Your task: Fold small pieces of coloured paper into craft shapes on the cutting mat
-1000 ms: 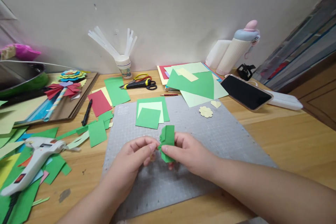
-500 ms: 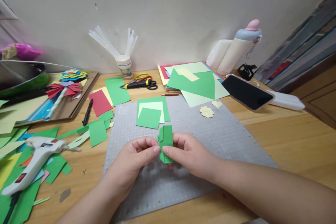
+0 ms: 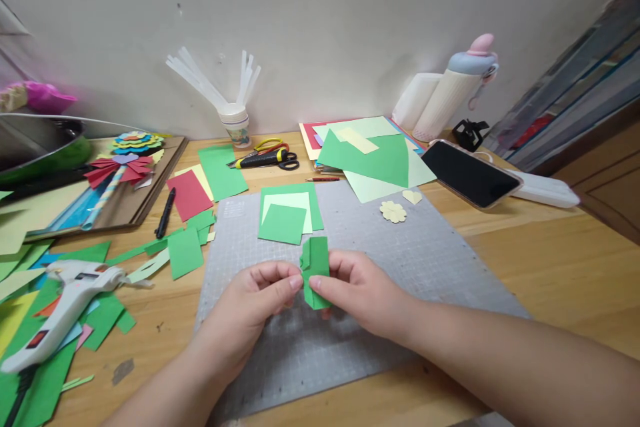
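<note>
- Green folded paper (image 3: 316, 260) stands upright between the two hands, just above the near middle of the grey cutting mat (image 3: 425, 267); its stepped folds show along the left edge.
- Left hand (image 3: 253, 310) is curled, with its thumb and forefinger pinched on the paper's left edge and its other fingers tucked under.
- Right hand (image 3: 367, 293) is also nearly closed, nipping the same edge from the other side, so the two thumb tips almost touch.
- Compared with a second ago, the left thumb has slid in to meet the right one and the folds look a little tighter and narrower. By my reading the crease is being pressed flat, not opened out.
- To the left lie a white glue gun (image 3: 65, 300) and loose green scraps (image 3: 185, 252).
- Just beyond the hands, a stack of green squares (image 3: 284, 223) rests on the mat, with a pale flower cut-out (image 3: 393, 211) to the right.
- Farther off are a red sheet (image 3: 189, 195), a black pen (image 3: 166, 212), scissors (image 3: 267, 159) and a pile of coloured sheets (image 3: 375, 159).
- A phone (image 3: 467, 175) lies face up to the right.
- By the wall stand a paper cup (image 3: 236, 125) of glue sticks and a ribbed bottle (image 3: 457, 93).
</note>
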Demonstrator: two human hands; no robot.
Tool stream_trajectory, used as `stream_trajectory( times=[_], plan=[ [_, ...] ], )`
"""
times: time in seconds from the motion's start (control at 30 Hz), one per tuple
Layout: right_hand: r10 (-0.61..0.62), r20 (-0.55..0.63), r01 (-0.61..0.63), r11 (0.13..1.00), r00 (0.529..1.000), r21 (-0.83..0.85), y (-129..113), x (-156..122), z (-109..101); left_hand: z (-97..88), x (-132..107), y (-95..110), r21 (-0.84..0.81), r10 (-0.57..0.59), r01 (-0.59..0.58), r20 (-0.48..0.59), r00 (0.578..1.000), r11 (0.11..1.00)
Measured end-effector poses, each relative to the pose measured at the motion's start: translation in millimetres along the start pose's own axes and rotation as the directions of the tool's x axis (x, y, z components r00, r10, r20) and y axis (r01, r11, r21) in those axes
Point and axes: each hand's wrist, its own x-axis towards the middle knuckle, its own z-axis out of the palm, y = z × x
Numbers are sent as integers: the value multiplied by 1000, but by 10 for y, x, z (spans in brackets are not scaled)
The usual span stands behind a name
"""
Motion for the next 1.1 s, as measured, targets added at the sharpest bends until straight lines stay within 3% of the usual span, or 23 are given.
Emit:
stream_trajectory(
  times=[0.47,0.7,0.9,1.1],
  plan=[
    [-6,39,5,999,999,33,-29,-2,-9,19,-35,-26,63,94,-94,1,996,994],
    [43,76,-50,995,996,81,-22,-4,-2,30,-57,-41,170,190,-203,91,978,964],
    [-6,177,-16,992,984,125,-6,1,-2,48,-74,-45,118,258,-272,118,959,955],
    [-6,122,-11,991,993,134,2,7,-17,19,-102,-60,173,286,-301,106,952,938]
  ],
)
